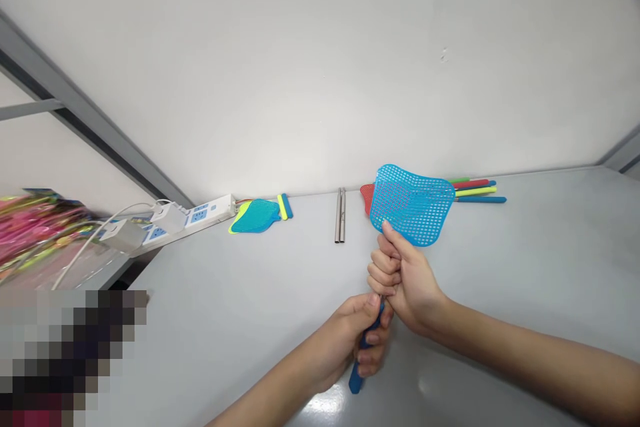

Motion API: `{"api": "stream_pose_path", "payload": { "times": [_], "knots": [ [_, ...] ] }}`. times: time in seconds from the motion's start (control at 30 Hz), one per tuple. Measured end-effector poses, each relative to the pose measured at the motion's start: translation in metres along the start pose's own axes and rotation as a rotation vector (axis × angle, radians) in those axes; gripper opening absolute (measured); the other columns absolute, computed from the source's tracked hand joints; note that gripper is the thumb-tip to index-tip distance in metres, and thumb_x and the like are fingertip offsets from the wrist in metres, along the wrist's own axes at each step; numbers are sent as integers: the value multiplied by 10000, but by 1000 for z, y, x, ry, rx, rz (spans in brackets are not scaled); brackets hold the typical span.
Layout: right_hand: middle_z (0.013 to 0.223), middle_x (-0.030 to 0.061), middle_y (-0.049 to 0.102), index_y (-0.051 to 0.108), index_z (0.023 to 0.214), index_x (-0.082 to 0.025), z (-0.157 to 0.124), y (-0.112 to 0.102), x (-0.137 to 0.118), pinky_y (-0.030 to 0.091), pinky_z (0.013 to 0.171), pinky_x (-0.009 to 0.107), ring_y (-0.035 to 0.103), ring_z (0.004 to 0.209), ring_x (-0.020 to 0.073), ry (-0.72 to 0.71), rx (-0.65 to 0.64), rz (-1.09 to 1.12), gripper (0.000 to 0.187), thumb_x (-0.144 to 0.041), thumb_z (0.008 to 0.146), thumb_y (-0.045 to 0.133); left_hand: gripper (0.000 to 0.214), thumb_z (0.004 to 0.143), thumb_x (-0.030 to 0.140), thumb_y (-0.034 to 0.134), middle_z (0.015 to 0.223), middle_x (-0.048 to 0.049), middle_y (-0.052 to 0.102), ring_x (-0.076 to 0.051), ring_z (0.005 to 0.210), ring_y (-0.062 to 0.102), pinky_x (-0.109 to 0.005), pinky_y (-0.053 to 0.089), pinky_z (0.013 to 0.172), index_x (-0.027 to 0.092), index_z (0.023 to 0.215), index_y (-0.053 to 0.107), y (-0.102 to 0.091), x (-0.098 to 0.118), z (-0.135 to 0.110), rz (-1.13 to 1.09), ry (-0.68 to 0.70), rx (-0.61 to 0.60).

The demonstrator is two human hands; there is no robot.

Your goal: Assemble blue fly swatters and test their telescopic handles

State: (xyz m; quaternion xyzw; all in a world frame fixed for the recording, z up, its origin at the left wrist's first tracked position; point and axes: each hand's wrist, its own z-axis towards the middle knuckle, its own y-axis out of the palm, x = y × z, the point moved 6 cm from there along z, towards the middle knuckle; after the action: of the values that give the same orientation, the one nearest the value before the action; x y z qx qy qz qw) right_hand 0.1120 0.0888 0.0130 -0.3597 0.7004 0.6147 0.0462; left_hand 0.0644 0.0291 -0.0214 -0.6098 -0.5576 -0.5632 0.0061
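A fly swatter with a blue mesh head (415,207) is held up in front of me, tilted slightly right. My right hand (400,270) is closed around its shaft just under the head, thumb pointing up along it. Below, my left hand (357,337) wraps the blue handle (355,380), whose end sticks out beneath the fingers. Only a short bit of metal shaft shows between the two hands. Behind the mesh head, a red swatter head (367,197) is partly hidden.
Two metal tubes (340,217) lie by the wall. To their left are blue and yellow swatter heads (255,215) and short handles (285,207). Several coloured handles (480,192) lie right. A power strip (210,210) with chargers and packaged pink and yellow items (40,233) are far left.
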Motion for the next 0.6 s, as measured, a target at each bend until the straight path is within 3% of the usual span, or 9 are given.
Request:
{"api": "stream_pose_path", "payload": {
  "times": [0.17,0.3,0.4,0.5,0.6],
  "knots": [
    [399,-97,188,308,508,-175,1,7,-1,214,333,158,121,341,37,11,-109,-45,395,-435,763,462,295,777,449,426,539,67,321,-30,392,272,-165,236,388,162,715,405,-6,5,3,47,89,62],
    [449,-60,315,459,587,-164,4,10,-5,348,450,187,313,397,64,26,-156,-109,338,-447,769,441,286,801,436,382,547,63,332,-31,391,276,-169,236,394,157,762,428,-8,13,1,60,123,103],
    [504,-33,387,515,635,-156,6,12,-15,375,525,200,391,474,85,-35,-160,-224,298,-420,765,468,277,816,422,354,567,56,347,-33,406,297,-174,250,414,159,786,436,-8,18,-1,88,124,122],
    [509,-36,364,517,654,-153,8,14,-25,365,520,200,379,482,85,-62,-179,-194,291,-408,779,456,270,814,421,362,575,57,349,-31,405,302,-178,241,416,161,781,428,-12,21,-1,170,145,169],
    [482,-64,264,460,600,-153,10,15,-28,317,450,183,272,419,62,-10,-205,-108,280,-350,799,450,294,801,445,376,541,71,301,-23,389,252,-173,187,394,161,728,405,-15,20,0,230,156,203]
  ]
}}
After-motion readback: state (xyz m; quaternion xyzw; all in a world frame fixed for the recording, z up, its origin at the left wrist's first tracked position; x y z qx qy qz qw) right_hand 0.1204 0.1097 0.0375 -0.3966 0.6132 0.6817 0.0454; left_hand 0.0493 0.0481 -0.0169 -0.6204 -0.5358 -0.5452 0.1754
